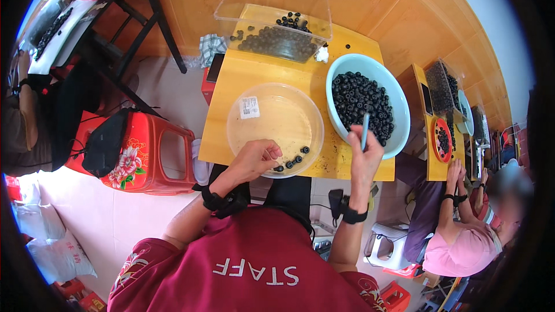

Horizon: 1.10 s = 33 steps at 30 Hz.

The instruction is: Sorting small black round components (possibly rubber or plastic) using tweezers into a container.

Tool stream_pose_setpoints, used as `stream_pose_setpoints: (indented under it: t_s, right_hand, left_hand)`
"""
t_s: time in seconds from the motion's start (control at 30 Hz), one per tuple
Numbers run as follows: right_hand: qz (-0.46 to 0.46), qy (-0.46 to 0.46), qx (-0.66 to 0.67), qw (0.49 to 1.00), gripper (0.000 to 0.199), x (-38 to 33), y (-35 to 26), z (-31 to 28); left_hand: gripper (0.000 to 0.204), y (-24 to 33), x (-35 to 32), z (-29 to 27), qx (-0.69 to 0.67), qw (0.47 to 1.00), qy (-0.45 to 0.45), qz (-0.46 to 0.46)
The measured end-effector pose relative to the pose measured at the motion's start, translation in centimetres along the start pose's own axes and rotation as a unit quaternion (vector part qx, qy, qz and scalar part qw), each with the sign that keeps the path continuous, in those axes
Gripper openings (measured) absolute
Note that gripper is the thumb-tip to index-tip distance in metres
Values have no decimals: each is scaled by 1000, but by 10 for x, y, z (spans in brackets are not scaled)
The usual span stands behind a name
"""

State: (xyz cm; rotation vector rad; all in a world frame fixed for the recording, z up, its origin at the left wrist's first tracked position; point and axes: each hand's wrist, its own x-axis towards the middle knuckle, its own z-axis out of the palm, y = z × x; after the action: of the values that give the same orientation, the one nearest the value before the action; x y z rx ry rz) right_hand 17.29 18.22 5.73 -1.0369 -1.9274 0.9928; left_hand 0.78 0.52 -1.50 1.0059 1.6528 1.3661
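Note:
A shallow, clear round tray [240,130] lies on the yellow table in front of me. Over its near edge, my left hand [258,157] has its fingers pinched together; whatever is between them is too small to make out. Just beside those fingertips, several small black ring-like pieces [298,159] lie in a short row inside the tray. My right hand [365,159] grips a slim light-blue pen-like tool [365,131], held upright at the near rim of a pale blue bowl [400,104]. Many more of the black pieces [361,101] fill that bowl.
At the table's far side stands a clear rectangular bin [272,32] of black pieces, with a crumpled white scrap [322,53] nearby. A red stool [136,150] is to my left. Another person [462,242] works at a table on the right; a further person sits far left.

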Motion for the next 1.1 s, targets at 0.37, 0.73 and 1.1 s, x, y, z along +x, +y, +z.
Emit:
stream_pose_setpoints:
  t_s: [0.37,0.73,1.1]
  right_hand:
    - [65,-35,59,996,15,-47,22,12]
    - [28,-30,36,999,11,-52,20,20]
    - [40,-64,26,997,13,-56,17,24]
  left_hand:
    - [15,-12,11,24,312,945,-68,69]
    - [10,-8,17,22,312,947,8,72]
    - [18,-19,20,20,296,950,35,96]
